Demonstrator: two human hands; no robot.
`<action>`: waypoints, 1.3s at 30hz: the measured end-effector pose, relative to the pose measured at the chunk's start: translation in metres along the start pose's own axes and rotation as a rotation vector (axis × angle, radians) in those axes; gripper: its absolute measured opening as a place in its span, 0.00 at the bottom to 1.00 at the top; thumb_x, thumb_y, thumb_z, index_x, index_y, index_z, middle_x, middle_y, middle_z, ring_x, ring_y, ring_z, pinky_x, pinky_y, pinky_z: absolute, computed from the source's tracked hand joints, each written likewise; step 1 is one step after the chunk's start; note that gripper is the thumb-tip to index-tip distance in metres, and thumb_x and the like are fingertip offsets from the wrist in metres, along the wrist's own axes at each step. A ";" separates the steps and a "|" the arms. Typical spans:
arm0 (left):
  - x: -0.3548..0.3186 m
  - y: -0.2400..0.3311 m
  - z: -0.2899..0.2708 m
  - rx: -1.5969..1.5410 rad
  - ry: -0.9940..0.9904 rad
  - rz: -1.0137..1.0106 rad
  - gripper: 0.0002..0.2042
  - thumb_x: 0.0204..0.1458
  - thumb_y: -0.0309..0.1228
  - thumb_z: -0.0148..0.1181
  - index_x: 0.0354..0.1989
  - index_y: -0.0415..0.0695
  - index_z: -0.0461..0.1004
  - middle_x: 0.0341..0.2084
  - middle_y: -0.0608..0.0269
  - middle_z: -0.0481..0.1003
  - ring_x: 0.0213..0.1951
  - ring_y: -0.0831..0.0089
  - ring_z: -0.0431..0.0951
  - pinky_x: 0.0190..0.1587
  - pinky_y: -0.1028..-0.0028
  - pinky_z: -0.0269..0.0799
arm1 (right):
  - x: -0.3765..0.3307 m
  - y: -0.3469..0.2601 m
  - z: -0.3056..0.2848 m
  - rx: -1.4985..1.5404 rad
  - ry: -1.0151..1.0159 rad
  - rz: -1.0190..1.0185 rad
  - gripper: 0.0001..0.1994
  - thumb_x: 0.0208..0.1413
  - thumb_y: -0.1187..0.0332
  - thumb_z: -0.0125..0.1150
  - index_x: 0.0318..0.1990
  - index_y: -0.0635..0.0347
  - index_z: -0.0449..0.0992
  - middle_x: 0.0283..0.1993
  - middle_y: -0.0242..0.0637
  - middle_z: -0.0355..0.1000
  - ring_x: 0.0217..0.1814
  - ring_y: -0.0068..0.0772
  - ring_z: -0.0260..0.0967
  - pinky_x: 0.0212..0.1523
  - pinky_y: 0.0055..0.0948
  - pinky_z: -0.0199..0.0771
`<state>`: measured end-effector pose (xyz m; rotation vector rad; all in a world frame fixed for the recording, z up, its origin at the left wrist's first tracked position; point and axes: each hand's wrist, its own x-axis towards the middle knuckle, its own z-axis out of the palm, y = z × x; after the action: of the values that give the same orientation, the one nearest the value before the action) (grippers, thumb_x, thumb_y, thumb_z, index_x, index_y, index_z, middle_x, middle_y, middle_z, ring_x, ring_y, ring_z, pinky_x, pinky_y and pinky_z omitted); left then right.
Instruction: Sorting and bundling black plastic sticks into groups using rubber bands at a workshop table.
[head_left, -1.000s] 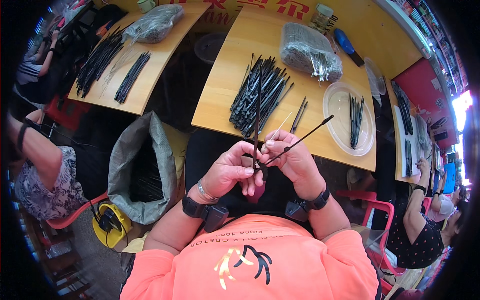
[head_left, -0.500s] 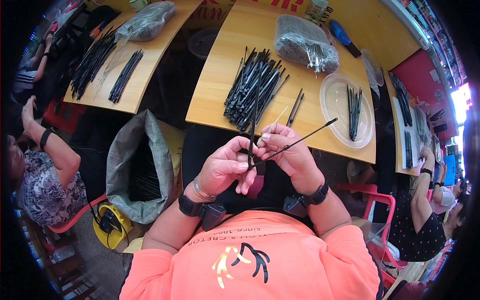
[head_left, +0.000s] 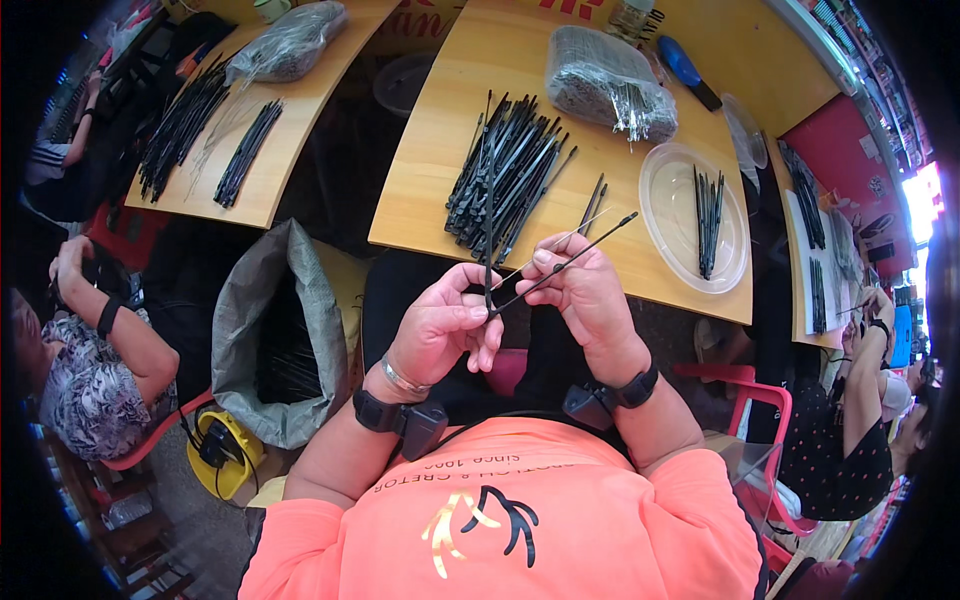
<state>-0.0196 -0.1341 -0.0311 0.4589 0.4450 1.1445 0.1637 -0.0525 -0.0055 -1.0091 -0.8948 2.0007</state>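
Black thin rods at frame centre: I see my left hand and right hand both pinching them, below the worktop pile.

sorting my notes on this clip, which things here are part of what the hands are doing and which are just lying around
In use:
left hand, pinching an upright black strip
right hand, holding a slanted black rod
pile of black strips on the wooden table
clear plate with a few strips

Lying about:
plastic-wrapped bundle
grey sack
blue-handled tool
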 end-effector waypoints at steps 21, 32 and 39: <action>0.001 -0.001 0.005 0.359 0.254 -0.149 0.05 0.55 0.32 0.51 0.35 0.45 0.63 0.17 0.62 0.71 0.13 0.76 0.68 0.13 0.83 0.58 | -0.002 0.008 0.001 -0.305 -0.116 -0.085 0.07 0.56 0.73 0.56 0.39 0.64 0.69 0.32 0.38 0.73 0.32 0.27 0.75 0.31 0.19 0.76; 0.002 -0.001 0.003 0.332 0.329 -0.119 0.04 0.54 0.30 0.51 0.34 0.46 0.64 0.16 0.65 0.70 0.11 0.79 0.64 0.12 0.84 0.52 | -0.008 -0.015 0.001 -0.311 -0.280 0.016 0.14 0.58 0.70 0.52 0.49 0.65 0.68 0.38 0.36 0.72 0.39 0.25 0.72 0.41 0.21 0.73; 0.005 -0.008 0.005 0.346 0.309 -0.064 0.03 0.55 0.30 0.48 0.34 0.45 0.64 0.19 0.64 0.71 0.13 0.80 0.65 0.14 0.86 0.53 | -0.004 0.006 0.006 -0.398 -0.242 -0.020 0.11 0.59 0.70 0.51 0.46 0.65 0.70 0.35 0.34 0.74 0.36 0.21 0.72 0.39 0.20 0.73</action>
<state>-0.0084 -0.1326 -0.0320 0.5647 0.9297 1.0827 0.1586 -0.0605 -0.0060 -0.9716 -1.4717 1.9991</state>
